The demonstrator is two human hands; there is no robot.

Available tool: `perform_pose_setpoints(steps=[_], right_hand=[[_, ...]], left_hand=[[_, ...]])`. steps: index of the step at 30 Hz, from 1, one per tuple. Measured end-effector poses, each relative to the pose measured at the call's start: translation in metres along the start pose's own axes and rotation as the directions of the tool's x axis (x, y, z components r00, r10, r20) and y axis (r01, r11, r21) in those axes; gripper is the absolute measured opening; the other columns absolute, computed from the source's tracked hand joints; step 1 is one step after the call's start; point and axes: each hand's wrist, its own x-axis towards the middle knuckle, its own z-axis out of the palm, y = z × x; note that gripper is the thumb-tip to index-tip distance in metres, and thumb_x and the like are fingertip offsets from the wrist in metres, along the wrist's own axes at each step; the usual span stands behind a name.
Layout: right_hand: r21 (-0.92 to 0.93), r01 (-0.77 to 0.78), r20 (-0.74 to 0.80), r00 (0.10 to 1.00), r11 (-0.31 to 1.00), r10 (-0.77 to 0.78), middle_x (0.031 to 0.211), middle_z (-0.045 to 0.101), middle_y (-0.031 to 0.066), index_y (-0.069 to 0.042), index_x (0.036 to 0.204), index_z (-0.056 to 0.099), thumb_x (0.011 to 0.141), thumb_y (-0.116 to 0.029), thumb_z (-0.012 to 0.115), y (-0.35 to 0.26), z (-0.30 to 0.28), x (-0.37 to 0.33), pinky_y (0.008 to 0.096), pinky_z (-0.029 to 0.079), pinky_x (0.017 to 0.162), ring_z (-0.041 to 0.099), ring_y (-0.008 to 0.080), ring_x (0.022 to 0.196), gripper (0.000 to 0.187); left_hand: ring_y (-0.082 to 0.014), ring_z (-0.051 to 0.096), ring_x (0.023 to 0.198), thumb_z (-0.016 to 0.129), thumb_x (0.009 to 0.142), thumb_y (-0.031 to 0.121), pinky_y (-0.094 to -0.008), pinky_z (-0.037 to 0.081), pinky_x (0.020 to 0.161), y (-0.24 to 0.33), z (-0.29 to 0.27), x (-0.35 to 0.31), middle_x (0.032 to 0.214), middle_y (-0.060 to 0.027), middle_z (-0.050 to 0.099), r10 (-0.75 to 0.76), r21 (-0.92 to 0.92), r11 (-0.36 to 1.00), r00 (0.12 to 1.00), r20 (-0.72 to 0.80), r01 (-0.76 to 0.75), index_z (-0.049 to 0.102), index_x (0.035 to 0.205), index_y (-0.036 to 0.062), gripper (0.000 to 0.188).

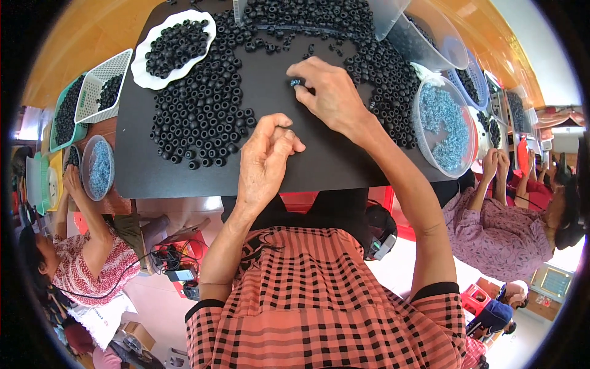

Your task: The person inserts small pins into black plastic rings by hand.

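Observation:
My right hand (332,95) reaches over the dark table and pinches a small shiny blue piece (295,82) between thumb and fingertips; its exact kind is too small to make out. Closer to me, my left hand (263,163) hovers above the table's near part with fingers curled in and thumb against them; whatever they may hold is hidden. Left of my left hand spreads a wide layer of round black beads with holes (200,120). More black beads (393,92) lie to the right of my right hand.
Right of the beads stands a clear round tub (424,144) of small blue pieces. At the far left is a white scalloped plate (142,67) heaped with black beads. A clear bin (452,46) and a bead-filled tray (307,29) stand at the back. People work at both sides.

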Motion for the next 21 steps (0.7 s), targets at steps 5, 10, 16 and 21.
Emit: perform_pose_setpoints(steps=[5,10,16,21], right_hand=[[-0.183,0.035,0.125,0.992,0.983,-0.012,0.087,0.062,0.0099,-0.003,0.093,0.062,0.072,-0.001,0.065,0.01,0.0,0.006,0.0355,0.052,0.064,0.063,0.0249,0.071,0.021],[0.144,-0.024,0.021,1.0,0.989,0.021,0.083,0.06,0.0072,-0.002,0.092,0.062,0.072,0.001,0.064,-0.015,-0.01,-0.004,0.0297,0.052,0.064,0.061,0.0179,0.069,0.02],[0.299,-0.013,0.05,0.999,0.954,-0.003,0.084,0.061,0.006,-0.002,0.092,0.06,0.073,0.007,0.063,-0.039,-0.019,-0.018,0.0263,0.052,0.063,0.061,0.0152,0.068,0.021],[0.357,0.007,0.052,0.998,0.934,-0.028,0.086,0.062,0.0058,-0.002,0.088,0.058,0.072,0.01,0.063,-0.037,-0.021,-0.022,0.0265,0.051,0.063,0.061,0.0151,0.069,0.02]], left_hand=[[-0.0071,0.054,0.071,0.048,0.095,0.007,-0.0228,0.045,0.069,-0.003,-0.005,0.004,0.078,-0.005,0.064,-0.034,-0.025,0.999,0.998,0.056,0.035,0.051,0.108,-0.0005,0.016],[-0.0077,0.055,0.073,0.048,0.094,0.008,-0.0229,0.046,0.069,0.003,-0.006,0.012,0.081,-0.0058,0.065,-0.035,-0.035,0.999,0.999,0.016,0.035,0.052,0.107,0.0005,0.015],[-0.0063,0.055,0.075,0.054,0.094,0.01,-0.0218,0.046,0.068,0.004,-0.004,0.022,0.083,-0.0013,0.061,0.021,-0.076,0.997,0.997,-0.068,-0.026,0.055,0.105,0.0007,0.015],[-0.0053,0.055,0.075,0.058,0.092,0.011,-0.0219,0.047,0.07,0.006,-0.006,0.025,0.082,-0.0005,0.061,-0.036,-0.065,0.997,0.999,-0.003,0.035,0.061,0.098,0.0005,0.012]])
